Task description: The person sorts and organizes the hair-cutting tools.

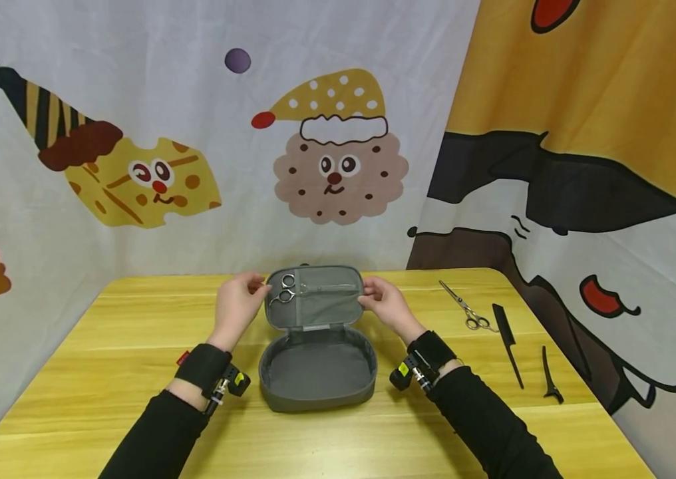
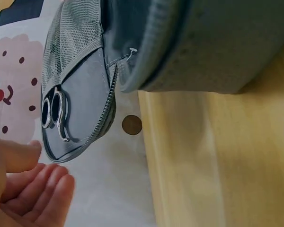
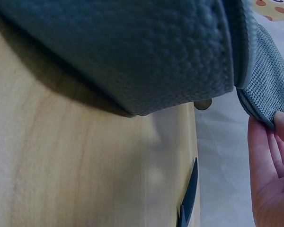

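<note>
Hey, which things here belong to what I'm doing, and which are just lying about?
Probably part of the job:
open grey case
raised lid, pinched in your right grip
tucked scissors in the lid

Apparently just lying about, on the table:
loose scissors
black comb
dark clip

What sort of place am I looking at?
Probably a makeshift indoor recording corner rather than a working salon: cartoon-printed fabric hangs behind a wood-grain table bearing an open gray case, and a small black device is strapped at the left wrist.
</note>
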